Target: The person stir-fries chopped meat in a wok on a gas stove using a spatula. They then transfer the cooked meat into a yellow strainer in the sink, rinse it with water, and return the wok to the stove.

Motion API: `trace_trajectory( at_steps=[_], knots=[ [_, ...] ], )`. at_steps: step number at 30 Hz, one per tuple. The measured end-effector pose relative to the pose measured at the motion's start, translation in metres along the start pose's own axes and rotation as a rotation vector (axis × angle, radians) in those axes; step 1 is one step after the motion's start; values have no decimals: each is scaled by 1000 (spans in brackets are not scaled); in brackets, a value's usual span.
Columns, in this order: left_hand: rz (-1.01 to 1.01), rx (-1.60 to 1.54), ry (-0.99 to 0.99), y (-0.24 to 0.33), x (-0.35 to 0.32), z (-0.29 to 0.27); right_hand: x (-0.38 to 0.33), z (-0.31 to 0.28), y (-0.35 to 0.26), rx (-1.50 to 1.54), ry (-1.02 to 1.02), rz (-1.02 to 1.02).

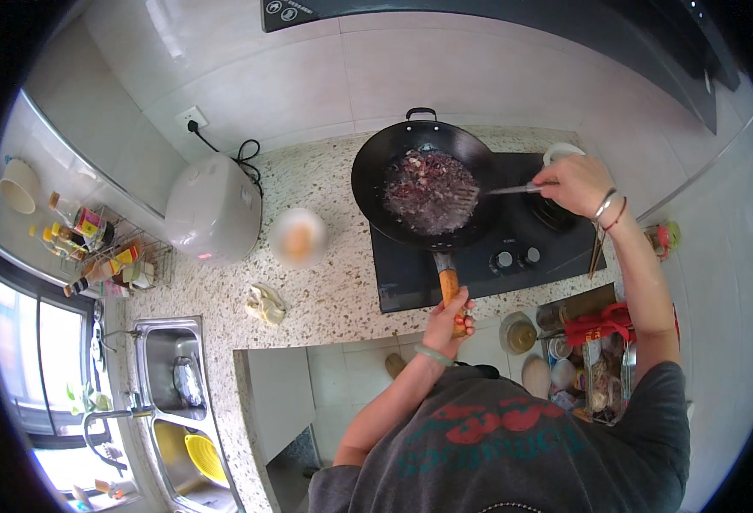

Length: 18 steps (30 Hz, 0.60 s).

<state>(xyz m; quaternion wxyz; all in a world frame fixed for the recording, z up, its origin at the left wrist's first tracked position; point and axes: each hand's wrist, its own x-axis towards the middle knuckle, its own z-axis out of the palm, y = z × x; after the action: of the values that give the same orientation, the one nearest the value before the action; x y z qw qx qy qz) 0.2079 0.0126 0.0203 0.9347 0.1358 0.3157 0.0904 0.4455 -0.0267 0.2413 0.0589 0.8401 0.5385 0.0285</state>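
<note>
My left hand (450,322) is wrapped round the wooden handle (449,284) of a black wok (374,175), which stands over the left side of the stove. Dark red chopped food (428,181) lies in bubbling liquid across the wok's bottom. From the right, my right hand (578,184) grips the end of a slotted metal spatula (513,190). The spatula's slotted head rests in the food at the right of the wok. Which burner parts lie beneath the wok is hidden.
Left of the wok stand a bowl (298,237) with orange-brown contents, blurred, and a rice cooker (214,209). A crumpled cloth or bag (265,304) lies nearer the counter edge. The black stove (470,286) has two knobs. A double sink (168,327) is at the lower left; a range hood (513,10) hangs above.
</note>
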Motion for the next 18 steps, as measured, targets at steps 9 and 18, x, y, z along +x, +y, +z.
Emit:
trace_trajectory(
  at_steps=[9, 18],
  knots=[
    [-7, 16, -9, 1, -2, 0, 7, 26, 18, -124, 87, 71],
    [5, 6, 3, 0, 1, -2, 48, 87, 16, -108, 138, -36]
  ],
)
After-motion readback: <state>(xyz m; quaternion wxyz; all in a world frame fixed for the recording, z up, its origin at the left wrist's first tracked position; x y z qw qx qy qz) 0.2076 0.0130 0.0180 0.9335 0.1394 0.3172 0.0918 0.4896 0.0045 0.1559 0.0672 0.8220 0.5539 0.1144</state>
